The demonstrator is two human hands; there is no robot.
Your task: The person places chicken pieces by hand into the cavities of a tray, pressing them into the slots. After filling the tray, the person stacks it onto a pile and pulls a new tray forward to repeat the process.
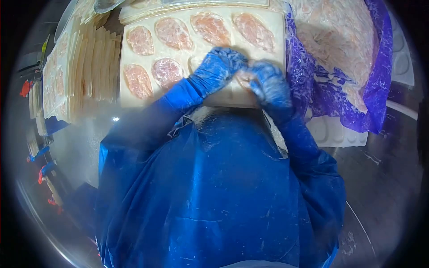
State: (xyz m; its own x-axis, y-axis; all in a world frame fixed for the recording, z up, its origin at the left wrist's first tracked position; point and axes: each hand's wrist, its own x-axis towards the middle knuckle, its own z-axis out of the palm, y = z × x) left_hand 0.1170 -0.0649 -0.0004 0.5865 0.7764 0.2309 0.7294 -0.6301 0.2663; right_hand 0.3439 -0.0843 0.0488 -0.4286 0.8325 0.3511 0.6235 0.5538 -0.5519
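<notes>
A white moulded tray (134, 105) lies in front of me with pale pink slices of raw meat, perhaps chicken, in its oval hollows. Four sit along the far row, such as the meat slice (211, 29); two more lie at the near left. My left hand (222, 67), in a wet blue glove, has its fingers curled over the tray's near row. My right hand (270, 85), gloved too and blurred by motion, is closed at the near right. Between both hands a small piece of raw meat (243, 79) shows, pinched by their fingers; most of it is hidden.
On the right, a purple plastic liner (380, 67) holds a large heap of raw meat (333, 38). White moulded trays (342, 134) show beneath it. Many thin trays (96, 62) stand stacked at the left. A metal dish (107, 4) is at the top edge.
</notes>
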